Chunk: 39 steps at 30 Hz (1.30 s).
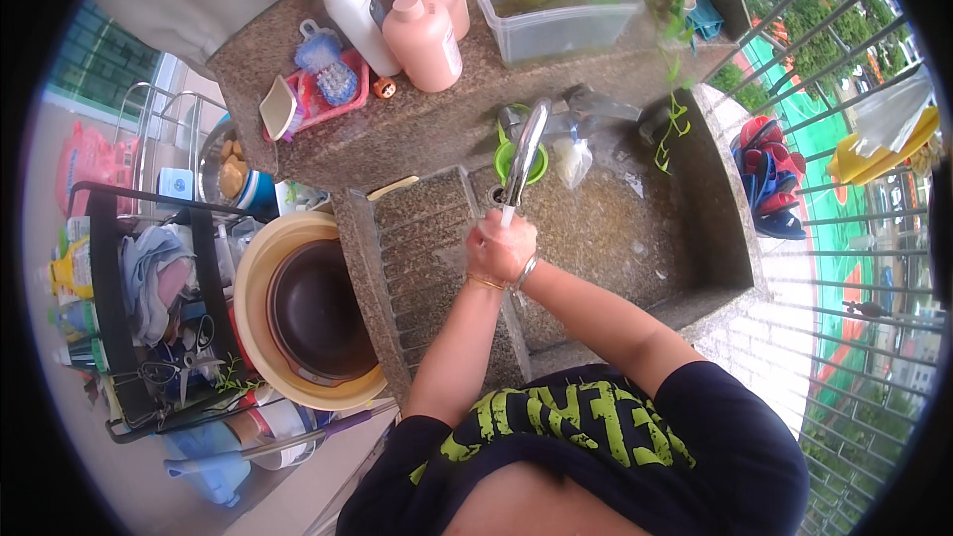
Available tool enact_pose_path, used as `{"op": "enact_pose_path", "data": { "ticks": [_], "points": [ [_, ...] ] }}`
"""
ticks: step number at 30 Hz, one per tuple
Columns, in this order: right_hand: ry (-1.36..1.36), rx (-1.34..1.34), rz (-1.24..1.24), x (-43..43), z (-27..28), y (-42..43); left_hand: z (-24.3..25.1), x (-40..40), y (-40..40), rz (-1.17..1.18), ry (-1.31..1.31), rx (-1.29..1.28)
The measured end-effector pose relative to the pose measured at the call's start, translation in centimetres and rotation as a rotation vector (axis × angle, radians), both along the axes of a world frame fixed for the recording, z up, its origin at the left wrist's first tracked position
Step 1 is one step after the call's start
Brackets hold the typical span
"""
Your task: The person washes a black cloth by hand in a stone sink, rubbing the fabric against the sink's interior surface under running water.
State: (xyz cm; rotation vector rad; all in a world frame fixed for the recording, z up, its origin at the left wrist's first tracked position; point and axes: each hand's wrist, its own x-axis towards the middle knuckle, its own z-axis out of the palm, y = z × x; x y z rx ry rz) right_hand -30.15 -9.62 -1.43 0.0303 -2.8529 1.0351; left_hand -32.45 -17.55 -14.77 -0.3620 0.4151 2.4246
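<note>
Water runs from a curved chrome tap (527, 152) onto my two wet hands, which are pressed together over the granite sink (588, 275). My left hand (484, 257), with a thin gold-coloured band at the wrist, lies against my right hand (519, 237), whose wrist wears a silver bangle. Some white foam seems to be on the skin. Their fingers overlap, so I cannot see whether anything lies between the palms. Just behind the tap spout sits a small green cup (540, 171). A clear plastic bag (573, 162) hangs beside it.
The ribbed washboard (421, 238) adjoins the basin. Pink bottles (426, 45), a white spray bottle (356, 11), a pink basket (350, 97) with scrubbers and a plastic tub (558, 30) stand on the ledge. Stacked basins (257, 298) are at left, railings (878, 223) at right.
</note>
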Motion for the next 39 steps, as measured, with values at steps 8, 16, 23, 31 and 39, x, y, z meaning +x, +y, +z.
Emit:
{"op": "enact_pose_path", "data": {
  "ticks": [8,16,23,31,39],
  "points": [
    [0.087,-0.098,-0.491,-3.0,-5.2,3.2,9.1,1.3,2.2,0.065,-0.289,-0.019],
    [0.101,0.053,-0.126,-1.0,-2.9,0.9,5.4,0.9,1.6,-0.127,0.184,0.403],
    [0.114,-0.203,-0.354,-1.6,-2.2,1.8,3.1,0.9,-1.5,0.428,-0.265,-0.209],
    [-0.218,-1.057,-0.308,2.3,-1.7,3.7,8.0,2.4,-0.1,0.262,-0.213,0.136],
    [-1.132,-2.124,0.097,5.4,-2.8,7.3,9.9,0.2,2.1,-0.172,0.048,0.068]
  ]
}}
